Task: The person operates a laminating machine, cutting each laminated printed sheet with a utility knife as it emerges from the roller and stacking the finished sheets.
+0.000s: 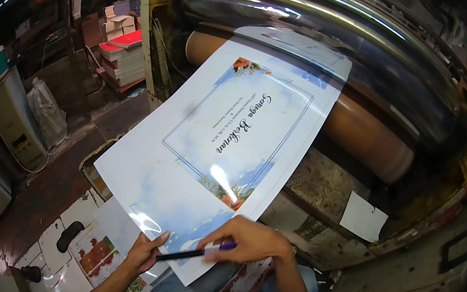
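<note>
A large glossy printed sheet (184,157) comes out from the rollers toward me, white and pale blue with a framed text panel and orange flowers. At its near edge my left hand (142,252) is closed on the sheet's lower left side, thumb on top and fingers partly hidden beneath. My right hand (250,241) grips a slim black-and-purple tool (185,255), pen- or cutter-like, lying across the near end of the sheet. Its dark end reaches my left hand; whether they touch, I cannot tell.
Shiny metal rollers (299,15) and a brown roller (366,138) stand at the far side. A white scrap (364,217) lies on the machine ledge at right. Stacked red-and-white books (124,56) are at back left. Printed papers (96,252) lie low on the left.
</note>
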A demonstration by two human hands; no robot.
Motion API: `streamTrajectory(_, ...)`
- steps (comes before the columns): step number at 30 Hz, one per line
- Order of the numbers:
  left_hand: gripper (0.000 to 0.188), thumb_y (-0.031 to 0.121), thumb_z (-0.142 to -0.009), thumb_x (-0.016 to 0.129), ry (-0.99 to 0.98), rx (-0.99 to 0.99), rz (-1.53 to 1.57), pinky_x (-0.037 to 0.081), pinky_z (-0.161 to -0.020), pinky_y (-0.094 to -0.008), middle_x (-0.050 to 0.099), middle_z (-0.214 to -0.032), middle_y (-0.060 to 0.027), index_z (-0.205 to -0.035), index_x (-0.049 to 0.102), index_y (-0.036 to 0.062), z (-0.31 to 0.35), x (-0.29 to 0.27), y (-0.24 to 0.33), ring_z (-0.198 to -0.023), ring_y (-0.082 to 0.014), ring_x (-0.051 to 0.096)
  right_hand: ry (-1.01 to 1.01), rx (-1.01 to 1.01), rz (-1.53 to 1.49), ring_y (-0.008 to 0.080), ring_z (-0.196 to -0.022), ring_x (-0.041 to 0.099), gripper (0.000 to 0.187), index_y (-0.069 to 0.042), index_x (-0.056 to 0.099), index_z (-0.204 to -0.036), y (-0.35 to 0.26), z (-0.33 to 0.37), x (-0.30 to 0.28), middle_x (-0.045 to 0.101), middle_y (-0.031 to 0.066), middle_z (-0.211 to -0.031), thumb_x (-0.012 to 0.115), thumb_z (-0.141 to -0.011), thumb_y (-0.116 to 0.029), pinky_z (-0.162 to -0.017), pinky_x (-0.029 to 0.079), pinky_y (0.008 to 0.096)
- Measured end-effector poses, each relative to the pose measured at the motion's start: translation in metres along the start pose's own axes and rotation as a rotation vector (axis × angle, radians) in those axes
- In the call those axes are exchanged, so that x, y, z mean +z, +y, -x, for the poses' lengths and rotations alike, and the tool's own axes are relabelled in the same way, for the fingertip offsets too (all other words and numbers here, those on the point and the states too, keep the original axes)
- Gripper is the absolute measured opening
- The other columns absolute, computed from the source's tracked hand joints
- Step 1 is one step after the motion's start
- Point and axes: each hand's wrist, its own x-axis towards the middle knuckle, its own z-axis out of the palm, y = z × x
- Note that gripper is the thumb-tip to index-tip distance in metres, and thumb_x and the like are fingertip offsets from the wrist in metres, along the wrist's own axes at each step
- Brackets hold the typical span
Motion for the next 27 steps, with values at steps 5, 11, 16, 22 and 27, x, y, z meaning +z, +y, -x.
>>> streamTrajectory(5,0.043,0.004,-0.092,0.058,0.009,-0.136,-0.005,0.061,-0.073,-0.0467,0.058,-0.113,-0.0121,-0.127,0.034,0.0060,0.011,-0.015,-0.001,-0.098,-0.0228,0.064,0.638,0.035,-0.389,0.0115,-0.063,0.062,0.032,0.003,0.060,-0.116,0.023,0.028,-0.041,0.068,0.0116,-0.085,0.062,-0.092,-0.017,-0.052,0.051,0.0238)
streamTrajectory(11,0.041,0.005,-0.092,0.058,-0.027,-0.211,0.059,0.058,-0.083,-0.0415,0.058,-0.112,-0.0089,-0.127,0.036,0.0049,0.031,-0.026,-0.008,-0.100,-0.0202,0.063,1.590,-0.232,-0.639,0.0138,-0.065,0.062,0.039,0.001,0.044,-0.130,0.087,0.067,-0.089,0.065,0.0146,-0.097,0.052,-0.098,-0.021,-0.051,0.051,0.0255)
streamTrajectory(16,0.039,0.009,-0.092,0.060,0.028,-0.263,-0.006,0.058,-0.079,-0.0376,0.058,-0.111,-0.0079,-0.125,0.039,0.0047,0.045,-0.039,-0.017,-0.097,-0.0184,0.063,1.580,0.040,-0.335,0.0087,-0.052,0.052,0.039,-0.002,0.050,-0.129,0.093,0.088,-0.145,0.064,0.0094,-0.080,0.053,-0.097,-0.025,-0.043,0.041,0.0219)
streamTrajectory(22,0.044,0.012,-0.091,0.063,0.004,-0.282,-0.060,0.055,-0.082,-0.0374,0.058,-0.112,-0.0067,-0.128,0.040,0.0058,0.056,-0.052,-0.023,-0.099,-0.0178,0.060,1.479,0.166,-0.194,0.0069,-0.046,0.050,0.036,0.001,0.058,-0.120,0.118,0.081,-0.201,0.064,0.0078,-0.072,0.053,-0.097,-0.026,-0.039,0.038,0.0218)
streamTrajectory(27,0.052,0.010,-0.090,0.063,0.060,-0.336,-0.053,0.045,-0.099,-0.0444,0.055,-0.122,-0.0085,-0.135,0.038,0.0060,0.078,-0.061,-0.028,-0.114,-0.0220,0.054,1.405,0.206,-0.149,0.0083,-0.043,0.050,0.034,0.002,0.060,-0.114,0.133,0.079,-0.182,0.063,0.0075,-0.070,0.055,-0.096,-0.026,-0.036,0.037,0.0226)
